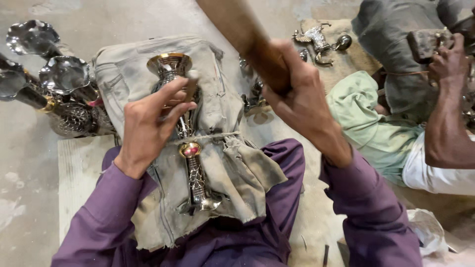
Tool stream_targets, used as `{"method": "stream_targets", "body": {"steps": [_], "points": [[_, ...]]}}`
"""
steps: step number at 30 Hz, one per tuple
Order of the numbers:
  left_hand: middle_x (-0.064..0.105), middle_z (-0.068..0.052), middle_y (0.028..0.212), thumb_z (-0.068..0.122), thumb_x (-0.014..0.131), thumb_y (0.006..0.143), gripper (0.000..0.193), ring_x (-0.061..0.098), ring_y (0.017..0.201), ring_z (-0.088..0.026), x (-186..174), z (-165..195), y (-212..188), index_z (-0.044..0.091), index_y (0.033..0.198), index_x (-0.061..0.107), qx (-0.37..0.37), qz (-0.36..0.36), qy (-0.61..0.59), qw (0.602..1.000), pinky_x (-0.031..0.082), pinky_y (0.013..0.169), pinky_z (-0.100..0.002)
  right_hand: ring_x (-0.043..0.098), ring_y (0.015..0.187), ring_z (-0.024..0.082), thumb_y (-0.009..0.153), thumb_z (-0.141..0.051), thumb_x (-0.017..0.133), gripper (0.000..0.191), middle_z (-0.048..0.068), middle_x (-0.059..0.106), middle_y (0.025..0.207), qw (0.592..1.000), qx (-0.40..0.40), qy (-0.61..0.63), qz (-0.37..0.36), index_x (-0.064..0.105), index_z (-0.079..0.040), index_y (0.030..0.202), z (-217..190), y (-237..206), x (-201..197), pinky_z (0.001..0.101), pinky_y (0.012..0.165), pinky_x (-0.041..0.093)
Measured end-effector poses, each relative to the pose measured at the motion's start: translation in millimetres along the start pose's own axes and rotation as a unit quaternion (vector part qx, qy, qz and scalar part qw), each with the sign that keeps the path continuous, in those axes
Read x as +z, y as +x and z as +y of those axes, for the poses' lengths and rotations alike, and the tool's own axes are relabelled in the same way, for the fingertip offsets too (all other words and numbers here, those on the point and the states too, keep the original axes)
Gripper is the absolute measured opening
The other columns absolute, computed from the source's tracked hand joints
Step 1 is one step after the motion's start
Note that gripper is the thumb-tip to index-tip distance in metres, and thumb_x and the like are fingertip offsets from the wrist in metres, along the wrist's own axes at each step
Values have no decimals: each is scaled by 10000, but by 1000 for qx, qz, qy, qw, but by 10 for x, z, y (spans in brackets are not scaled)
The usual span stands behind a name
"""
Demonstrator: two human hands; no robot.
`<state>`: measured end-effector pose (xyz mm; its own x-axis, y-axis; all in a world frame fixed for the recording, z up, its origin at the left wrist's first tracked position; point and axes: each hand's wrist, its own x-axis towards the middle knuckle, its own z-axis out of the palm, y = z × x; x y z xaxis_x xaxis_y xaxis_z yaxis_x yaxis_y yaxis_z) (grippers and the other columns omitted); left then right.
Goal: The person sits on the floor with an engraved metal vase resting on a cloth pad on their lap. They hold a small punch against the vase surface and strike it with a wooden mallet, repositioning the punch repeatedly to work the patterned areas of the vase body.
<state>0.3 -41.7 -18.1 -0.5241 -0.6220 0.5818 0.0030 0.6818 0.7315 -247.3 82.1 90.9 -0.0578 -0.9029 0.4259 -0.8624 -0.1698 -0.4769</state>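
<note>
At the far left, three finished silver stands with scalloped bowls are seen leaning together on the concrete floor. One tall metal vase, silver with gold bands, is laid across a grey cloth pad on the lap, and it is steadied by the left hand, whose fingers are closed around a small chisel set against its neck. One wooden mallet is gripped tightly in the right hand and held raised above. The step is judged to be chasing of the surface; a measured blow on the chisel head is called for next. One metal animal figure is seen beyond, and one co-worker's hand at the right
</note>
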Motion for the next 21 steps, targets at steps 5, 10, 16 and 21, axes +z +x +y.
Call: {"method": "stream_targets", "body": {"steps": [5, 10, 16, 21], "points": [[778, -138, 1046, 135, 735, 988, 425, 786, 914, -244, -57, 39, 125, 107, 1398, 629, 42, -51, 54, 996, 624, 753, -358, 710, 815, 269, 917, -29, 676, 396, 90, 687, 963, 992, -6, -97, 79, 585, -107, 1295, 50, -185, 104, 386, 713, 542], [786, -105, 1054, 194, 713, 972, 429, 781, 836, -247, -86, 61, 242, 146, 1392, 645, 51, -114, 69, 990, 612, 703, -391, 725, 892, 331, 842, -9, 712, 452, 148, 723, 1022, 983, 13, -166, 81, 618, -116, 1271, 192, -454, 229, 397, 726, 538], [787, -99, 996, 197, 694, 932, 458, 762, 736, -246, -128, 81, 379, 176, 1388, 648, 58, -196, 98, 974, 602, 644, -407, 735, 832, 235, 880, -38, 682, 397, 108, 721, 948, 989, 105, 17, 103, 581, -112, 1257, 485, -688, 467, 316, 742, 588], [795, -76, 1008, 109, 650, 910, 460, 767, 735, -230, -104, 83, 438, 185, 1363, 674, 82, -225, 120, 963, 612, 651, -396, 623, 917, 167, 1001, 49, 635, 285, 105, 624, 1028, 953, 55, 231, 190, 541, -29, 1258, 605, -880, 714, 312, 828, 537]]}}
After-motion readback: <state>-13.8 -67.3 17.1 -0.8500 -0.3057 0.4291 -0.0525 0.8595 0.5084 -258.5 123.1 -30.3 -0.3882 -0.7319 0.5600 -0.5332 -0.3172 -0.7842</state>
